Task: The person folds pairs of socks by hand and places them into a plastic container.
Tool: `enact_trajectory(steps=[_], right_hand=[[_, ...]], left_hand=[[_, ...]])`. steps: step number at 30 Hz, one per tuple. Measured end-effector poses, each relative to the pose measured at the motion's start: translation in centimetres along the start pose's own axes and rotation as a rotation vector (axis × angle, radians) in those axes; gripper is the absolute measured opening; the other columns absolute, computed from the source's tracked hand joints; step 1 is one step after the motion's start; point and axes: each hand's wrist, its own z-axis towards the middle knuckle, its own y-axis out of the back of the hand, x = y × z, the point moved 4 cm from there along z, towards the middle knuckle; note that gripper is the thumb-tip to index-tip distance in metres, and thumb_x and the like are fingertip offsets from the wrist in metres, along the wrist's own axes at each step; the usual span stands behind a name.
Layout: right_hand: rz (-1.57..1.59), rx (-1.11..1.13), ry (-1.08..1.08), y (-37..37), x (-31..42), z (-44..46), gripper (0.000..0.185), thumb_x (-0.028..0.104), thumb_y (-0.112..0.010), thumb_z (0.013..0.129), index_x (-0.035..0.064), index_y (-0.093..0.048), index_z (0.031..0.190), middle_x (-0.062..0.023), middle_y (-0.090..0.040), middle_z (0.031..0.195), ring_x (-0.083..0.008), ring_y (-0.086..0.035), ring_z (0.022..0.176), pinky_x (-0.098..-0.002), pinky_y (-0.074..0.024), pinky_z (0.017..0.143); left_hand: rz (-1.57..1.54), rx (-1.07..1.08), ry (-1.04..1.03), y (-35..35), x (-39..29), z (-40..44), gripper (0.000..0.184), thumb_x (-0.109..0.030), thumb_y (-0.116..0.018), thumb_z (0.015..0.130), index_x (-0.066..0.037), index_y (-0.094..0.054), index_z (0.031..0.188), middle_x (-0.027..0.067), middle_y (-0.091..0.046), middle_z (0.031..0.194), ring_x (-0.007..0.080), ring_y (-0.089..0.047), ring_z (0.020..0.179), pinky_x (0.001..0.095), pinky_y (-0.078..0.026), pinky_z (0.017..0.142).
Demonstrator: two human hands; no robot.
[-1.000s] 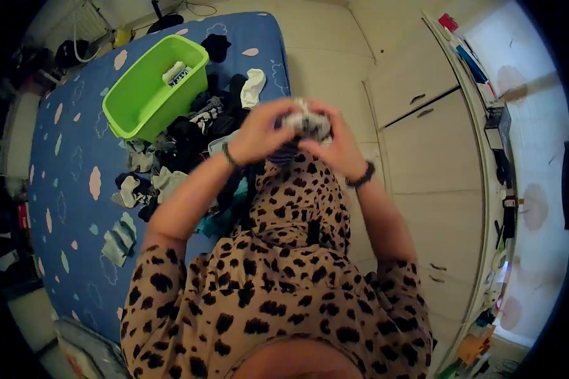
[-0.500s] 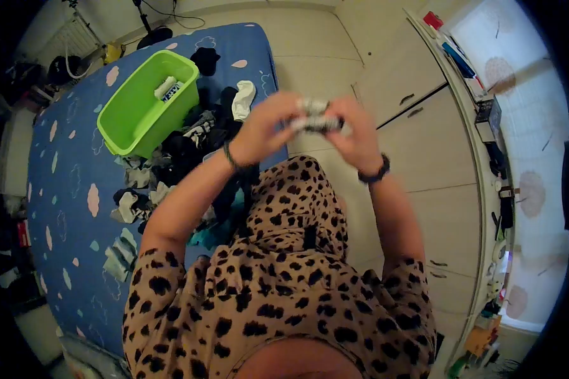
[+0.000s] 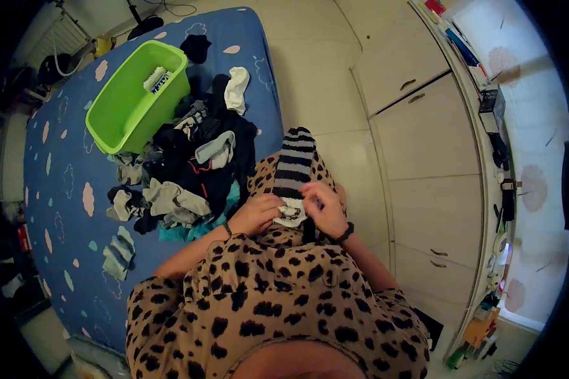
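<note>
A black-and-grey striped sock (image 3: 293,165) lies stretched out along my thigh, its toe pointing away from me and its pale cuff (image 3: 291,211) bunched nearest my body. My left hand (image 3: 257,213) pinches the cuff's left side. On the other side, the curled fingers of my right hand (image 3: 325,208) grip the sock near where the stripes meet the cuff. Whether one sock or two layered together lie here, I cannot tell. To the left, a heap of loose socks and dark clothes (image 3: 199,164) is on the bed.
On the blue bed sheet (image 3: 63,252) stands a green tub (image 3: 126,107) with a rolled white bundle (image 3: 155,79) inside. A white sock (image 3: 236,90), a black sock (image 3: 196,47) and a pale folded one (image 3: 118,256) lie apart. Cabinets (image 3: 433,139) line the right.
Both hands have come down from in front of me to my lap. The sock, held up and stretched sideways before, now lies lengthwise on my thigh.
</note>
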Motion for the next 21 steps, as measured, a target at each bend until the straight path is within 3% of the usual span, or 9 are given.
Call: enact_trajectory(steps=[2,3,5,6,8,14,16,19,21], right_hand=[[0.066,-0.274,-0.287,1.8,-2.5,1.3,0.013,0.01,-0.062,0.087,-0.0002,-0.057,0.093,-0.0062,-0.063,0.092,-0.0119,-0.058,0.078,-0.0253,-0.0467,0.07],[0.062,-0.275,-0.287,2.2,-3.8,2.2,0.013,0.01,-0.062,0.087,-0.0002,-0.057,0.093,-0.0062,-0.063,0.092,-0.0119,-0.058,0.078,-0.0253,-0.0467,0.07],[0.095,-0.29,-0.408,2.8,-7.9,3.9,0.018,0.019,-0.061,0.089,0.0004,-0.059,0.088,-0.0135,-0.065,0.088,-0.0247,-0.064,0.077,-0.0324,-0.0503,0.071],[0.096,-0.291,-0.403,2.7,-8.9,4.7,0.018,0.019,-0.061,0.089,0.0004,-0.059,0.088,-0.0135,-0.065,0.088,-0.0247,-0.064,0.077,-0.0324,-0.0503,0.071],[-0.089,-0.278,-0.392,2.3,-10.3,6.2,0.022,0.021,-0.06,0.091,-0.0014,-0.06,0.094,-0.0083,-0.064,0.08,-0.0125,-0.059,0.074,-0.0254,-0.0479,0.066],[-0.354,-0.203,-0.619,2.1,-13.8,11.3,0.039,0.037,-0.069,0.081,0.0002,-0.062,0.093,-0.0148,-0.066,0.081,-0.0228,-0.064,0.075,-0.0308,-0.0497,0.069],[-0.359,-0.206,-0.577,1.9,-13.6,11.9,0.031,0.028,-0.071,0.08,-0.0006,-0.061,0.088,-0.0108,-0.064,0.076,-0.018,-0.062,0.071,-0.0289,-0.0482,0.066],[0.008,-0.537,-0.359,2.6,-13.0,11.3,0.021,0.013,-0.071,0.081,0.001,-0.054,0.086,-0.0027,-0.057,0.071,-0.0084,-0.054,0.068,-0.0247,-0.0433,0.06],[0.005,-0.532,-0.442,2.1,-13.8,10.4,0.024,0.017,-0.071,0.078,0.0016,-0.054,0.087,-0.0065,-0.059,0.073,-0.0145,-0.056,0.069,-0.0287,-0.0454,0.063]], left_hand=[[0.114,0.024,-0.094,-0.8,0.5,-0.3,0.03,0.004,-0.066,0.066,-0.004,-0.055,0.093,0.0135,-0.056,0.116,0.0356,-0.052,0.111,0.046,-0.044,0.093],[0.111,0.022,-0.098,-0.7,0.3,-0.3,0.03,0.004,-0.066,0.066,-0.004,-0.055,0.093,0.0135,-0.056,0.116,0.0356,-0.052,0.111,0.046,-0.044,0.093],[0.168,0.005,-0.116,-0.2,-0.3,-0.2,0.027,0.002,-0.066,0.066,-0.004,-0.053,0.088,0.0132,-0.056,0.117,0.0349,-0.052,0.112,0.0446,-0.044,0.095],[0.172,0.005,-0.117,0.1,-0.3,-0.3,0.027,0.002,-0.066,0.066,-0.004,-0.053,0.088,0.0132,-0.056,0.117,0.0349,-0.052,0.112,0.0446,-0.044,0.095],[0.106,0.053,-0.087,0.2,-0.2,-0.3,0.024,0.001,-0.066,0.067,-0.003,-0.05,0.084,0.0128,-0.055,0.119,0.0341,-0.051,0.115,0.0436,-0.045,0.096],[0.089,0.088,-0.093,0.1,-0.3,-0.5,0.024,0.001,-0.067,0.067,-0.002,-0.049,0.083,0.0131,-0.054,0.12,0.0344,-0.048,0.12,0.0438,-0.046,0.095],[0.08,0.102,-0.07,0.3,-0.4,-0.5,0.023,0.001,-0.066,0.068,-0.002,-0.049,0.083,0.0134,-0.054,0.12,0.0344,-0.048,0.12,0.0438,-0.046,0.095],[0.04,0.067,-0.025,0.0,0.3,-1.4,0.022,0.001,-0.064,0.07,-0.002,-0.049,0.085,0.0143,-0.053,0.12,0.0351,-0.048,0.12,0.0442,-0.045,0.095],[0.002,0.025,-0.006,-0.9,1.6,-2.9,0.022,0.001,-0.064,0.07,-0.002,-0.049,0.086,0.0148,-0.053,0.12,0.0357,-0.048,0.119,0.0446,-0.045,0.095]])
